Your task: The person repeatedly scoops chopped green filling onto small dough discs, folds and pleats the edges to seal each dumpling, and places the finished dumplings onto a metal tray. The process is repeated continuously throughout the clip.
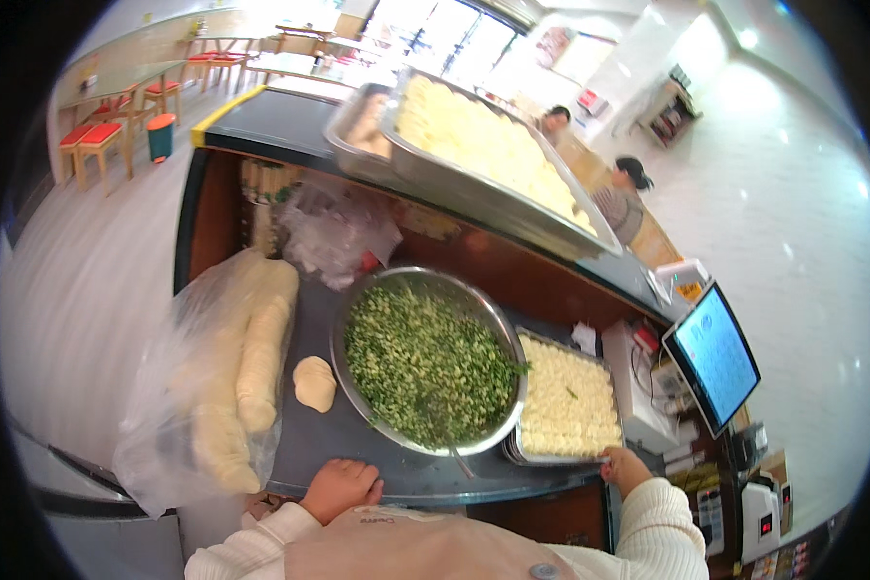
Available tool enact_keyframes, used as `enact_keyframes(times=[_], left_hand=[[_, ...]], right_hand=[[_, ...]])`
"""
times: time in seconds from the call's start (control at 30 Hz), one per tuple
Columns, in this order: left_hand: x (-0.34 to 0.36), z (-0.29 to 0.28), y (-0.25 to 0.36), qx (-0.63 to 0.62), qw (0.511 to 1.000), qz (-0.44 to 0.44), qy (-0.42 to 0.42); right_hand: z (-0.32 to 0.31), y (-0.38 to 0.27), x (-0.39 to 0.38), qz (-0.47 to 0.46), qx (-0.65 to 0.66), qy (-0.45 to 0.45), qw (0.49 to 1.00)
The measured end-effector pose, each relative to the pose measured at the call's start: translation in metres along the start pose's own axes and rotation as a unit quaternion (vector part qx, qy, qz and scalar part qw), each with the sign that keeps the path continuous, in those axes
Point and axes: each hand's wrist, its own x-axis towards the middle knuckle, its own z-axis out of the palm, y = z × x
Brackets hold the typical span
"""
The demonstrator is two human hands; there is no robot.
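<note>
My left hand rests at the counter's front edge, fingers slightly curled, with nothing visible in it. My right hand grips the near right corner of a metal tray filled with small pale dumplings, which sits on other trays. Between them a large steel bowl holds chopped greens, with a utensil handle at its near rim. Left of the bowl lie loose round wrappers and, beside them, stacked wrappers in a clear plastic bag.
Large trays of pale dumplings stand on the raised shelf behind. Crumpled plastic bags lie under it. A screen and several devices stand at the right. Two people are beyond the counter; chairs and tables are at the back left.
</note>
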Motion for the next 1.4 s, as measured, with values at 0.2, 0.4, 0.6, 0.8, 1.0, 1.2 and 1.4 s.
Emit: enact_keyframes(times=[0.2,0.4,0.6,0.8,1.0,1.2,1.4], left_hand=[[0.002,0.002,0.001,-0.017,1.0,-0.001,0.015],[0.004,0.0,0.009,-0.003,0.999,-0.035,-0.001],[0.005,-0.001,0.014,0.018,0.997,-0.062,-0.03],[0.007,-0.002,0.021,0.038,0.996,-0.065,-0.039],[0.009,-0.011,0.026,-0.021,0.991,-0.12,-0.053],[0.025,-0.031,0.063,-0.219,0.918,-0.285,-0.166],[0.072,-0.033,0.113,-0.463,0.762,-0.278,-0.358]], right_hand=[[-0.002,0.019,-0.032,-0.044,0.138,-0.04,0.989],[-0.008,0.017,-0.059,-0.061,0.199,-0.1,0.973],[-0.015,0.029,-0.075,-0.161,0.255,-0.202,0.932],[-0.006,0.028,-0.075,-0.165,0.374,-0.281,0.868],[0.001,0.033,-0.079,-0.164,0.403,-0.298,0.85],[-0.01,0.052,-0.074,-0.227,0.42,-0.293,0.828],[-0.054,0.085,-0.075,-0.231,0.432,-0.267,0.83]])
